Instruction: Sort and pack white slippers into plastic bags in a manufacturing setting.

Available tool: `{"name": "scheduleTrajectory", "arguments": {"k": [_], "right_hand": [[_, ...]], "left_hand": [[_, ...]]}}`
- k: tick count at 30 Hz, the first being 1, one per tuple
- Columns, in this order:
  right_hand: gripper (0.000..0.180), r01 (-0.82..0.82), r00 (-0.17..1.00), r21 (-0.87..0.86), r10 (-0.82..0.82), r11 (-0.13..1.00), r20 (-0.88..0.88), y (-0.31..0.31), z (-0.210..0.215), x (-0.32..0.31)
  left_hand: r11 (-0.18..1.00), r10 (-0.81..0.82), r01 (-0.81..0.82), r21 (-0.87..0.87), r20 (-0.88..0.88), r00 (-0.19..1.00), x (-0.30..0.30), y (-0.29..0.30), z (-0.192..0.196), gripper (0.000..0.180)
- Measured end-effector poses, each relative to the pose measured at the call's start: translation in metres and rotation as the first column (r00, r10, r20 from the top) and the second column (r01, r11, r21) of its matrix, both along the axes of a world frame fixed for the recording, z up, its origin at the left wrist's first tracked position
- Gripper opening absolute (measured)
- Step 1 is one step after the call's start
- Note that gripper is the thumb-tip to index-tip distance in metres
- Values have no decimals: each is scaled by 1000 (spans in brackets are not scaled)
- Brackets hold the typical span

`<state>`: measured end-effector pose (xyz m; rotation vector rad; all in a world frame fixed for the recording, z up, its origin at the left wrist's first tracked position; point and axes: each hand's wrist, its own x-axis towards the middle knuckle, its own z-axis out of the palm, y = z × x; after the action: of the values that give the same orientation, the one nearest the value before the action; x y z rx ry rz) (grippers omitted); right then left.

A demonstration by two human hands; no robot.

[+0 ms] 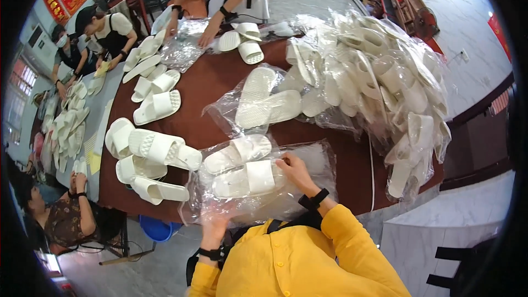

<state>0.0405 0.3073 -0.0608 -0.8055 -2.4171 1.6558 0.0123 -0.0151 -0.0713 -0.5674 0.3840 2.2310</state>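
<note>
In front of me a pair of white slippers lies side by side with a clear plastic bag (311, 157) around and under them. My right hand (298, 174) is closed at the right end of the nearer slipper (236, 182), thumb and fingers pinching its edge. The farther slipper (234, 155) rests just beyond it. At the bag's near left edge is my left hand (215, 224); its fingers are blurred and partly covered by shiny plastic. Several unbagged white slippers (159, 148) lie to the left of the bag.
A big heap of bagged slippers (379, 71) covers the right of the brown table (206, 96). One bagged pair (264, 102) lies mid-table. Across it, a person's hands (210, 32) touch clear bags (190, 49). Co-workers sit at a grey table (113, 91) on the left. A blue bucket (158, 228) stands below.
</note>
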Motion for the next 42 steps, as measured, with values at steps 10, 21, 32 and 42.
{"name": "scheduleTrajectory", "arguments": {"k": [10, 21, 32, 42], "right_hand": [[35, 79, 962, 262, -5, 962, -272, -8, 21, -7], [42, -70, 998, 120, 69, 990, 14, 19, 16, 9], [59, -260, 951, 260, 293, 930, -96, 18, -1, 2], [54, -277, 936, 263, 321, 924, -142, 17, 13, 23]], "left_hand": [[304, -669, -547, -780, -583, 460, -44, -2, 120, 17], [717, -472, 255, -649, -183, 862, -79, 7, -6, 33], [164, -878, -291, -942, -274, 393, -98, 42, -19, 63], [621, -618, -14, -784, -500, 607, -92, 52, 12, 79]]}}
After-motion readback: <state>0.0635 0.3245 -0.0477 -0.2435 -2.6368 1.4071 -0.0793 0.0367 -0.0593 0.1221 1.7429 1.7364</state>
